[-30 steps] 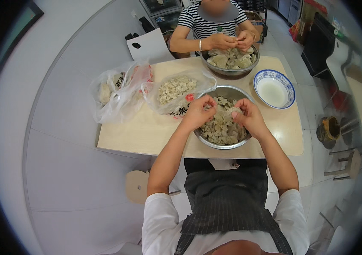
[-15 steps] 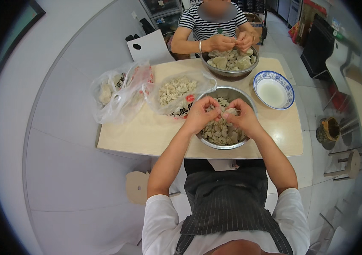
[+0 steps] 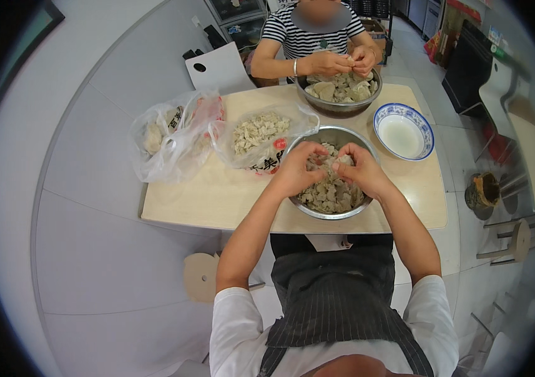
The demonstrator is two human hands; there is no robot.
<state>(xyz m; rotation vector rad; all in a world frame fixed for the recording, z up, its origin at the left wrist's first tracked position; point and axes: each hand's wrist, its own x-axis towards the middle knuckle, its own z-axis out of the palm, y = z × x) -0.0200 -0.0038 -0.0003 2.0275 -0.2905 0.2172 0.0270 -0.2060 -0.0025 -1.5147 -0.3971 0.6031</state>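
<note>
Pale wooden tabletop (image 3: 217, 201) fills the middle of the view, set against grey curved flooring, and on it a steel bowl (image 3: 355, 210) of pale shelled pieces is placed close to the near edge. Over this bowl the left hand (image 3: 297, 168) and the right hand (image 3: 360, 171) are brought together, and a small pale piece (image 3: 341, 162) is pinched between the fingertips of both, lying at about three o'clock from the left hand and nearer the right; its long axis cannot be made out. At ten o'clock from the bowl a clear bag of pale pieces (image 3: 258, 133) is touching its rim, with further plastic bags (image 3: 167, 141) beyond. At two o'clock a blue-rimmed bowl (image 3: 404, 131) stands apart, leaving open table between. At twelve o'clock a second steel bowl (image 3: 338, 94) is worked over by another person's hands (image 3: 343, 61).
</note>
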